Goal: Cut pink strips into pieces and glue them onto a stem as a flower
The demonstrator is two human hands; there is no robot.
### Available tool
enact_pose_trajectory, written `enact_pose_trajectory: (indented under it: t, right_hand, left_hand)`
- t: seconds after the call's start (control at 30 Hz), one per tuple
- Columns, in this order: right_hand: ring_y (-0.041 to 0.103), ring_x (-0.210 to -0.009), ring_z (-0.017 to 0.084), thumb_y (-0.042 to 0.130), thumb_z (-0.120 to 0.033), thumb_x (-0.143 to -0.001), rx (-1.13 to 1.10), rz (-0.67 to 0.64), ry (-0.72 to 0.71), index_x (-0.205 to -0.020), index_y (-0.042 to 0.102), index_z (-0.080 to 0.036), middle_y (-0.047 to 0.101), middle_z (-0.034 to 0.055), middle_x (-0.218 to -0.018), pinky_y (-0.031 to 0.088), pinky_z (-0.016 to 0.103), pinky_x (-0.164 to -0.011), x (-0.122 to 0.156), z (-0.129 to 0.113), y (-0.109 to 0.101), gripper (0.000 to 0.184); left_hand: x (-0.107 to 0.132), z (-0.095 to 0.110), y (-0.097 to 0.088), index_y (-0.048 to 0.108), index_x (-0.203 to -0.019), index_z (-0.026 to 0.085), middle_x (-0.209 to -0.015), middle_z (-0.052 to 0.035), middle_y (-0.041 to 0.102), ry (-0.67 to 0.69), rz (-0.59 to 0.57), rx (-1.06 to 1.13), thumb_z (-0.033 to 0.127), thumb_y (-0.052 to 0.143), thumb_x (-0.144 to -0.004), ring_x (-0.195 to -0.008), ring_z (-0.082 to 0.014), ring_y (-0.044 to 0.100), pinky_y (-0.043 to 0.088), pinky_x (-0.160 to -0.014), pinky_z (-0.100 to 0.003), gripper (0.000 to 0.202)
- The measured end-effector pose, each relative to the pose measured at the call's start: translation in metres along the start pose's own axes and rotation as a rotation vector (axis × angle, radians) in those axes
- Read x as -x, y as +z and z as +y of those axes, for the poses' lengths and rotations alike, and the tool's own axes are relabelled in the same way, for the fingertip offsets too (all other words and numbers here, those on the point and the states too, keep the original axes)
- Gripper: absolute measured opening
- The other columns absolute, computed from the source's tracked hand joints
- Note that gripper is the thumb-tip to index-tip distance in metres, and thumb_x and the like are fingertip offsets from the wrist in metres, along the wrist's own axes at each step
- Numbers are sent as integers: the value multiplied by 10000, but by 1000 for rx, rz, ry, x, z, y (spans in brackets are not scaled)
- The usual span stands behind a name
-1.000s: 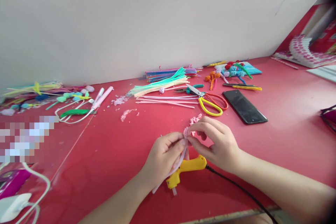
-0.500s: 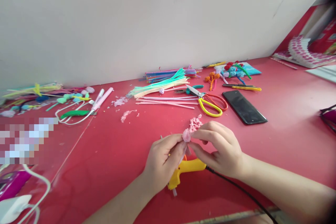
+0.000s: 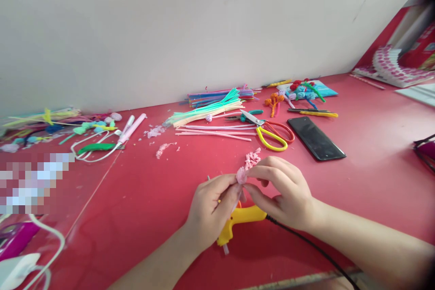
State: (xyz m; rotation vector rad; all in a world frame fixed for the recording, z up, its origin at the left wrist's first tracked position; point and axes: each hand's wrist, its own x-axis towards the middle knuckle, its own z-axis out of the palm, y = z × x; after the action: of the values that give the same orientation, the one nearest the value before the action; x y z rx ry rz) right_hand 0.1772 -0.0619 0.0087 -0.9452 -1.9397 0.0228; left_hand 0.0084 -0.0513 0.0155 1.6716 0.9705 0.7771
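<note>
Between my hands is a small pink pipe-cleaner flower bud (image 3: 241, 175), wound into a round ball. My left hand (image 3: 212, 206) pinches it from below between thumb and forefinger. The bent fingers of my right hand (image 3: 283, 190) grip its right side, with the thumb lower down. Just behind the bud lies a pile of short pink pipe-cleaner pieces (image 3: 252, 159). A yellow hot glue gun (image 3: 249, 214) rests on the table under my hands, its front part hidden by my left hand.
Beyond my hands lie scissors (image 3: 272, 138), pliers (image 3: 249, 116), a black phone (image 3: 316, 139) and pipe-cleaner bundles (image 3: 210, 111). A pink heated tool (image 3: 133, 128) with a white cord lies left. The glue gun's black cord (image 3: 306, 236) runs under my right arm. A white partition (image 3: 190, 31) stands behind.
</note>
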Motion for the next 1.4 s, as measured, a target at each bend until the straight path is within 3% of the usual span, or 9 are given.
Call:
enact_pose_trajectory:
  t: [0.4, 0.6, 0.67, 0.73, 0.87, 1.03, 1.13, 1.23, 1.4]
  right_hand:
    - [511, -626, 117, 541, -148, -757, 9, 0, 13, -964, 510, -204, 556, 7, -716, 398, 260, -574, 0, 1, 2, 217]
    - [500, -631, 124, 535, -158, -755, -9, 11, 11, -967, 497, -204, 548, 13, -722, 398, 264, -578, 2, 0, -1, 220]
    - [498, -645, 131, 518, -186, -764, -16, -81, -30, -961, 499, -197, 549, 24, -740, 396, 270, -588, 2, -1, -1, 198]
    - [494, -673, 144, 510, -257, -769, 6, -279, -76, -942, 521, -186, 550, 40, -768, 393, 286, -612, 2, -2, 2, 187]
    - [465, -763, 193, 546, -459, -701, 95, -602, -60, -881, 566, -171, 534, 61, -801, 364, 371, -738, 6, -4, 15, 340]
    - [445, -724, 173, 560, -297, -663, 131, -737, -12, -815, 554, -168, 521, 49, -806, 362, 335, -701, 12, -7, 25, 200]
    - [457, -708, 167, 537, -220, -636, 116, -671, 86, -858, 544, -163, 511, 53, -826, 382, 312, -667, 10, -4, 21, 229]
    - [484, -754, 170, 507, -161, -636, 20, -472, 239, -964, 499, -164, 495, 66, -889, 413, 293, -663, 6, 2, 12, 328]
    - [481, -704, 161, 569, -157, -621, -111, -300, 300, -928, 447, -188, 487, 60, -871, 424, 276, -591, 4, 9, 4, 332]
  left_hand:
    - [-1, 0, -1, 580, -812, 184, -430, 49, 382, 0, -20, -44, 303, 410, -840, -423, -87, 382, 337, -481, -220, 209]
    - [-3, 1, -2, 568, -784, 175, -431, 52, 375, -50, 15, 89, 313, 417, -843, -401, -71, 362, 321, -443, -202, 213]
    - [-6, 2, -7, 564, -821, 169, -475, 40, 433, -84, 65, 177, 323, 421, -840, -383, -60, 352, 301, -404, -195, 211]
    - [-10, 2, -14, 553, -857, 169, -576, 16, 513, -95, 134, 261, 333, 429, -833, -376, -48, 347, 277, -373, -188, 207]
    - [-18, 1, -23, 542, -815, 159, -617, 9, 518, -68, 220, 347, 319, 438, -825, -392, -36, 340, 244, -369, -175, 192]
    - [-21, -1, -26, 542, -781, 155, -588, 18, 485, -2, 311, 298, 295, 456, -816, -398, -35, 311, 229, -368, -170, 169]
    - [-24, -1, -31, 547, -772, 156, -577, 18, 473, 46, 395, 281, 291, 451, -814, -409, -45, 323, 232, -370, -175, 171]
    - [-28, -5, -35, 538, -734, 152, -560, 19, 455, 61, 477, 305, 295, 443, -811, -429, -54, 355, 223, -366, -176, 188]
    - [-29, -13, -29, 514, -702, 153, -545, 33, 450, -60, 410, 372, 327, 464, -797, -443, -51, 379, 238, -375, -161, 204]
